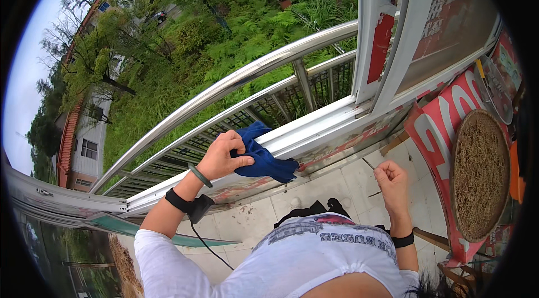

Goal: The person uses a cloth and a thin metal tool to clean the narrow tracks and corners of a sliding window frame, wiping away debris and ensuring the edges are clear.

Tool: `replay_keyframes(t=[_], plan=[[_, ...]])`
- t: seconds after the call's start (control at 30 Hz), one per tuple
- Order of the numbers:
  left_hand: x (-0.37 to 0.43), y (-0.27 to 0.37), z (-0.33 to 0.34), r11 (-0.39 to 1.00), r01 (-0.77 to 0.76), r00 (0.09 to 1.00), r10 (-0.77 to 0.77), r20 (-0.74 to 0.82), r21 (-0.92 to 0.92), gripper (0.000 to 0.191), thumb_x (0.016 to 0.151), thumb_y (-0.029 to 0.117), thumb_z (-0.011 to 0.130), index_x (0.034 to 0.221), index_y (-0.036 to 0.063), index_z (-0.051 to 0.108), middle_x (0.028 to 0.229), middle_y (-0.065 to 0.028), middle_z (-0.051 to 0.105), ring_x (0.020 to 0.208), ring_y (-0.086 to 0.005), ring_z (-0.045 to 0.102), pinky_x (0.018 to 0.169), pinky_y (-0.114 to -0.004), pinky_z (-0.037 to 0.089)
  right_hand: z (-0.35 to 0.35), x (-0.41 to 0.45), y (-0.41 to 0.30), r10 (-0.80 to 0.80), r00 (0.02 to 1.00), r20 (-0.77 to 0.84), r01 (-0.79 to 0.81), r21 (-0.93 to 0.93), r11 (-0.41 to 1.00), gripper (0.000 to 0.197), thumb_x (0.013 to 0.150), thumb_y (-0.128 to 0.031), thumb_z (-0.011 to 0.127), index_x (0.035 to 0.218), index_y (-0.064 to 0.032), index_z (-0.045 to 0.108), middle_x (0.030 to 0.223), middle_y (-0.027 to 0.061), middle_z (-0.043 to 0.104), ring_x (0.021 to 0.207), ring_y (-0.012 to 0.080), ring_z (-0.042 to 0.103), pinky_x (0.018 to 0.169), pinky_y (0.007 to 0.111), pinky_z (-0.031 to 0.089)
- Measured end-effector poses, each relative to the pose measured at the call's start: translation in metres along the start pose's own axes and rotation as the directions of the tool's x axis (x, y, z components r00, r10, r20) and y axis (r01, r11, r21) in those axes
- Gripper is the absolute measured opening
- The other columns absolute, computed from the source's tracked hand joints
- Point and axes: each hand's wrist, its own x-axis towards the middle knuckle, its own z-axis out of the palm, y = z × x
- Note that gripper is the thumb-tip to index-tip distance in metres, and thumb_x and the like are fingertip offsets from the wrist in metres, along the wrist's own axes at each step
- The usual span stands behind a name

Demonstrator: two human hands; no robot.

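My left hand [225, 152] is shut on a dark blue cloth [264, 157], pinched between thumb and fingers. The cloth drapes over the white window sill track [311, 127], and one corner hangs down on the inner side. A green bangle [200, 175] and a black strap circle my left wrist. My right hand [391, 180] hovers above the tiled floor, apart from the sill, with its fingers loosely curled. I see nothing in it; a thin dark line by the fingertips appears to be on the floor behind.
Outside the sill runs a stainless steel railing [219, 93]. A sliding window frame [389, 70] stands at the right. A round basket tray of dried brown material [480, 176] rests on a red printed sheet [429, 129]. A black cable [210, 247] hangs from my left wrist.
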Motion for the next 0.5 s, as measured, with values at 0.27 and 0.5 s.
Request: replay_keyframes(t=[0.27, 0.5], plan=[[0.012, -0.013, -0.098, 0.971, 0.001, 0.757, -0.158, -0.634, -0.241, 0.029, 0.069, -0.003, 0.06, 0.064, 0.0044, 0.033, 0.074, -0.0032, 0.044, 0.076, -0.0118, 0.045, 0.067, -0.025, 0.039, 0.002, 0.023, 0.002, -0.014, 0.994, 0.112, 0.017, -0.034, 0.999, 0.013, 0.088, -0.011, 0.063, 0.078, -0.0049, 0.057, 0.063, -0.0077, 0.047, 0.055, 0.0004, 0.039, 0.049, 0.018, 0.029], [0.043, -0.147, -0.143, 0.985, 0.163, 0.561, -0.046, -0.826, 0.055, 0.026, 0.067, 0.005, 0.063, 0.062, 0.0014, 0.038, 0.065, -0.0043, 0.044, 0.063, -0.014, 0.043, 0.062, -0.027, 0.042, 0.011, 0.017, 0.003, 0.009, 0.997, -0.071, -0.013, -0.065, 0.998, 0.012, 0.088, -0.01, 0.062, 0.079, -0.0054, 0.056, 0.063, -0.0078, 0.046, 0.054, 0.0004, 0.038, 0.048, 0.018, 0.029]])
